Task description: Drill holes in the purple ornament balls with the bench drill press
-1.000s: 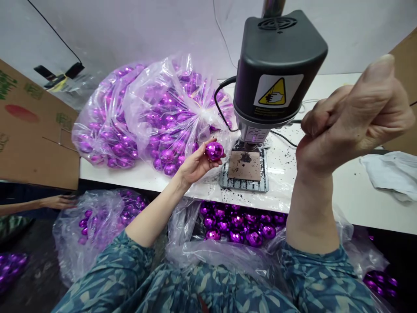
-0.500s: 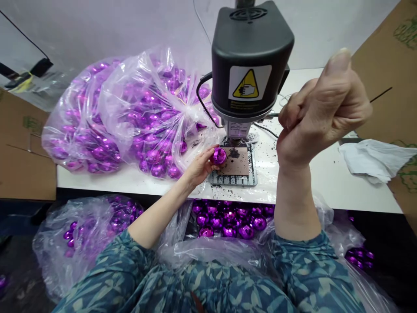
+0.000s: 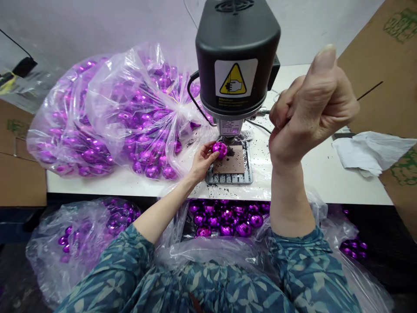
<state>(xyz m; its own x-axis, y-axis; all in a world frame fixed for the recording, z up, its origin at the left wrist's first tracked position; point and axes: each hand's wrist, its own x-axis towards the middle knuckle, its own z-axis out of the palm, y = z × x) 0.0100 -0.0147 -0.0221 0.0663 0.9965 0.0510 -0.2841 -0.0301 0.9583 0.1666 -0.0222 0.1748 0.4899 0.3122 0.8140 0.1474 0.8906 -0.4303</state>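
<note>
Pinched in the fingers of my left hand [image 3: 202, 162] is a shiny purple faceted ball [image 3: 220, 150]. It is over the left part of a brown board [image 3: 235, 163], close to the bottom of the drill press [image 3: 238, 65]. The board has a small dark hole and lies on a slotted metal base [image 3: 249, 176] strewn with dark shavings. My right hand [image 3: 314, 104] is raised beside the machine, closed around its lever [image 3: 265, 112]; most of the lever is hidden by the fingers. The drill's tip is hard to make out.
Large clear bags [image 3: 107, 126] of purple balls rest on the white table [image 3: 325, 182] at left. Below its edge, more purple balls [image 3: 228, 217] lie in plastic. White cloths [image 3: 374, 152] are at right. Cardboard boxes [image 3: 371, 61] stand at both sides.
The view has shifted slightly. My left hand has lifted the purple ball a little and turned it, back toward the drill. My right hand keeps its grip on the lever.
</note>
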